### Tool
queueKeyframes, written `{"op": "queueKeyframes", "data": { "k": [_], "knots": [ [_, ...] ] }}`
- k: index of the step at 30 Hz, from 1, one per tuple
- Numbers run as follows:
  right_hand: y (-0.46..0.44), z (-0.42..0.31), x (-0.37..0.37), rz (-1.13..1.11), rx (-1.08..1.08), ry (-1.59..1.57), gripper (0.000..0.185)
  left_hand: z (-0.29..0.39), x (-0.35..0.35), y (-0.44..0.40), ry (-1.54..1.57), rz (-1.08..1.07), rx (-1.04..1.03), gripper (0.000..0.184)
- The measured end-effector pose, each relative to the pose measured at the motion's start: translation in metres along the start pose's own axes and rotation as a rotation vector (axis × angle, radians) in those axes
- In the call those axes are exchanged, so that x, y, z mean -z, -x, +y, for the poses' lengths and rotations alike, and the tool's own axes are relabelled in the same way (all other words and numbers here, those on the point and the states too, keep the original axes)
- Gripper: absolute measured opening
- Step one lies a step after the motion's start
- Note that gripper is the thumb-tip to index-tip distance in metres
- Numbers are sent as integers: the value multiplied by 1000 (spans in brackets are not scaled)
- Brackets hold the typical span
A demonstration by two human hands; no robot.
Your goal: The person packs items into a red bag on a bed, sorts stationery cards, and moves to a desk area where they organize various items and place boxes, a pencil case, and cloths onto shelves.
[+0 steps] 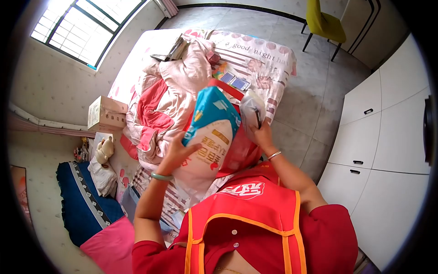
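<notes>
My left hand [174, 154], with a green bangle at the wrist, grips the side of a large blue and white printed bag [211, 132]. My right hand [262, 135] is closed on a clear plastic package [252, 112] with something dark in it, to the right of the bag. Behind and between them a red bag [240, 153] shows, its red strap [226, 88] running above the printed bag. The fingertips of my left hand behind the printed bag are hidden.
A bed [278, 59] carries a crumpled pink quilt [182, 68], booklets [235, 81] and a silvery packet [175, 49]. Left are a carton [107, 113] and a plush toy [105, 150]. White cabinets [356, 150] stand right, a yellow chair [325, 23] at the back.
</notes>
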State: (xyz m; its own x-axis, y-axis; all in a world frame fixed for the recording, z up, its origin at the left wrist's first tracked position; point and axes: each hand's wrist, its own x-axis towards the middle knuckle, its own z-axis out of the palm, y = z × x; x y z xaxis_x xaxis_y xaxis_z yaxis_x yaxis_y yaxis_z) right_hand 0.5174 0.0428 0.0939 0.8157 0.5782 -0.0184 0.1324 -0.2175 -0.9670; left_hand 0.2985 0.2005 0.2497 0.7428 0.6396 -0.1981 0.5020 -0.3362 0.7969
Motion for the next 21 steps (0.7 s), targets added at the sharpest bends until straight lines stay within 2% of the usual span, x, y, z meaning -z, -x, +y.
{"op": "queueKeyframes", "data": {
  "k": [1, 3, 4, 6, 7, 8, 10, 14, 15, 19, 21],
  "knots": [
    [6, 1, -2, -2, -4, -3, 52, 3, 6, 2, 74, -10, 56, 35],
    [21, 5, -11, -152, -83, 65, 54, 8, 10, 3, 38, -11, 63, 35],
    [31, 12, -20, -154, -80, 64, 54, 8, 11, 3, 5, -16, 68, 35],
    [49, 39, -45, -183, -145, -127, 52, -9, 9, -1, -82, 8, 9, 37],
    [49, 45, -52, -258, -328, -270, 50, -4, 6, -1, -159, 7, -18, 38],
    [50, 51, -56, -260, -324, -269, 50, 2, 2, -1, -236, 9, -45, 39],
    [51, 38, -57, -265, -640, -430, 48, 16, 1, 1, -231, 1, -17, 39],
    [41, 45, -70, -267, -694, -607, 42, 12, 1, -1, -200, 7, -32, 40],
    [36, 54, -78, -257, -774, -613, 39, 8, 1, -2, -181, 22, -63, 40],
    [22, 132, -106, -301, -926, -671, 34, -3, 2, -4, -92, 30, -35, 39],
    [19, 144, -99, -331, -848, -470, 31, 0, 1, -4, -12, -27, 4, 40]
  ]
}}
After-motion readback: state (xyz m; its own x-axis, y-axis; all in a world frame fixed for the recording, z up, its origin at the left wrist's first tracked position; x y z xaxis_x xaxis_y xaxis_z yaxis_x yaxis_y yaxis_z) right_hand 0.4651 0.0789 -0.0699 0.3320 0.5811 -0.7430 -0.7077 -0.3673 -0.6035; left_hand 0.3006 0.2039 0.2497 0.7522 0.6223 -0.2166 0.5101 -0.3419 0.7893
